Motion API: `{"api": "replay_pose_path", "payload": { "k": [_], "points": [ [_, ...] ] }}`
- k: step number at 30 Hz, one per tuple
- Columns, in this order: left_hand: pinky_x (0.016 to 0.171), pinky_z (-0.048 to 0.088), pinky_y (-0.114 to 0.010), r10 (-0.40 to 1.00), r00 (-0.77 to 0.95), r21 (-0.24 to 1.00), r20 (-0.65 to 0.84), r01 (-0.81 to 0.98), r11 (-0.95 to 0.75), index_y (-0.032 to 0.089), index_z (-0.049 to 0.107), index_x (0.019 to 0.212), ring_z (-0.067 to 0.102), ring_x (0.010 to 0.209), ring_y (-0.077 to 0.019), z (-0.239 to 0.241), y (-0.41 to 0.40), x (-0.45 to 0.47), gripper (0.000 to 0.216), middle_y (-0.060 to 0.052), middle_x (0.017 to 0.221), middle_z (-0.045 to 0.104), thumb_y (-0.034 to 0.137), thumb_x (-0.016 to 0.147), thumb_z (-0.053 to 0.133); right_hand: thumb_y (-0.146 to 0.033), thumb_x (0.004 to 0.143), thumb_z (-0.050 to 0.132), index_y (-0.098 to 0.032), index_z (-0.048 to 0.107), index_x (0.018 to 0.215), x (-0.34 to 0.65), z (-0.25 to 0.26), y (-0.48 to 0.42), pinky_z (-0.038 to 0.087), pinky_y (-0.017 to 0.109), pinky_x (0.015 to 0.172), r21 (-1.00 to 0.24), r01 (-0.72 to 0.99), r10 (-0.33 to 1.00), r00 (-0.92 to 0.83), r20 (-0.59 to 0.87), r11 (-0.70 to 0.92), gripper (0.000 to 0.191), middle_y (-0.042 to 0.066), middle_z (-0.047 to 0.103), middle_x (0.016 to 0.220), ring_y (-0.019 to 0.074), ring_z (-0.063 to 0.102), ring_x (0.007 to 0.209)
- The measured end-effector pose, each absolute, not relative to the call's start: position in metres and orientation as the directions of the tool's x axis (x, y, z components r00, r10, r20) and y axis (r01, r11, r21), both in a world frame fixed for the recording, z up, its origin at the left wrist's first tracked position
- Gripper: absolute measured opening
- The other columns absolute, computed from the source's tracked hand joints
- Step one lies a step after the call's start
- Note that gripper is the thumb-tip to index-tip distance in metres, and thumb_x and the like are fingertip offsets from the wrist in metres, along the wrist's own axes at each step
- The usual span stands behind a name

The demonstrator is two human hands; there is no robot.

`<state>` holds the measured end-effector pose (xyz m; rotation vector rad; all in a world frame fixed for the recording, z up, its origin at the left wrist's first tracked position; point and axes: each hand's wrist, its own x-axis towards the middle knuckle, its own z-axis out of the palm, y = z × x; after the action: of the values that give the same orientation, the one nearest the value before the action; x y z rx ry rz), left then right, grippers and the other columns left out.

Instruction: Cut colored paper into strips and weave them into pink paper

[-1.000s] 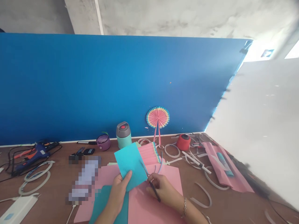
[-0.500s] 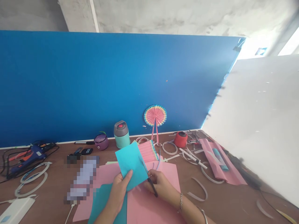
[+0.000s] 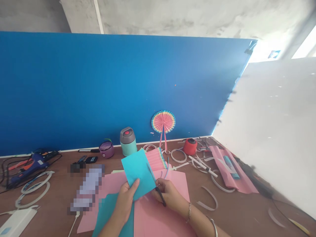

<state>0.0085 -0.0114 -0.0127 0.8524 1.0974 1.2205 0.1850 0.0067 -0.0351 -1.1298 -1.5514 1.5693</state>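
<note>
My left hand (image 3: 124, 202) pinches the lower edge of a turquoise paper sheet (image 3: 137, 172) and holds it tilted up off the table. My right hand (image 3: 169, 196) is closed round the black handles of a pair of scissors (image 3: 155, 182), whose blades meet the sheet's right edge. Under both hands lie pink paper sheets (image 3: 158, 217) and a darker teal sheet (image 3: 108, 214). Just behind the turquoise sheet sits a pleated pink paper piece (image 3: 155, 159).
A round paper fan (image 3: 163, 122) leans on the blue partition (image 3: 98, 89). Along the back stand a teal flask (image 3: 128, 141), a purple pot (image 3: 107, 149) and a red spool (image 3: 189, 146). A blue glue gun (image 3: 27, 164) lies left; white rings and strips (image 3: 207, 197) lie right.
The view has drifted a little, so everything sits slightly left and higher. Both hands keep the same grip on the sheet and the scissors.
</note>
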Motion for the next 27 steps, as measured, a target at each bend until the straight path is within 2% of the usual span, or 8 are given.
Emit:
{"api": "replay_pose_path", "payload": {
  "k": [9,19,27],
  "points": [
    [0.072,0.050,-0.032,0.979,-0.015,0.938,-0.206,-0.290,0.192,0.015,0.073,0.085,0.064,0.070,-0.0212,-0.0090,-0.0125,0.0094,0.037,-0.006,0.074,0.072,0.048,0.068,0.069,-0.030,0.070,0.062,-0.017,0.049,0.075,0.1855,-0.0369,0.0077,0.024,0.018,0.039,-0.988,0.130,0.903,-0.411,-0.126,-0.078,0.019,-0.008,0.043,0.048,0.0057,0.034,0.041],
    [0.076,0.050,-0.033,0.977,0.005,0.930,-0.211,-0.308,0.203,0.016,0.072,0.088,0.065,0.076,-0.0225,-0.0049,-0.0128,0.0098,0.035,-0.006,0.081,0.073,0.046,0.071,0.068,-0.023,0.069,0.059,-0.017,0.049,0.074,0.1867,-0.0381,0.0077,0.024,0.018,0.039,-0.985,0.161,0.909,-0.400,-0.115,-0.053,0.013,-0.008,0.042,0.047,0.0058,0.033,0.042],
    [0.072,0.050,-0.032,0.976,0.007,0.929,-0.218,-0.304,0.210,0.015,0.073,0.082,0.063,0.071,-0.0207,-0.0059,-0.0138,0.0094,0.036,-0.006,0.075,0.072,0.047,0.068,0.069,-0.025,0.066,0.063,-0.017,0.051,0.075,0.1862,-0.0356,0.0092,0.025,0.018,0.040,-0.983,0.173,0.915,-0.384,-0.121,-0.058,0.017,-0.007,0.044,0.048,0.0060,0.035,0.042]
  ]
}}
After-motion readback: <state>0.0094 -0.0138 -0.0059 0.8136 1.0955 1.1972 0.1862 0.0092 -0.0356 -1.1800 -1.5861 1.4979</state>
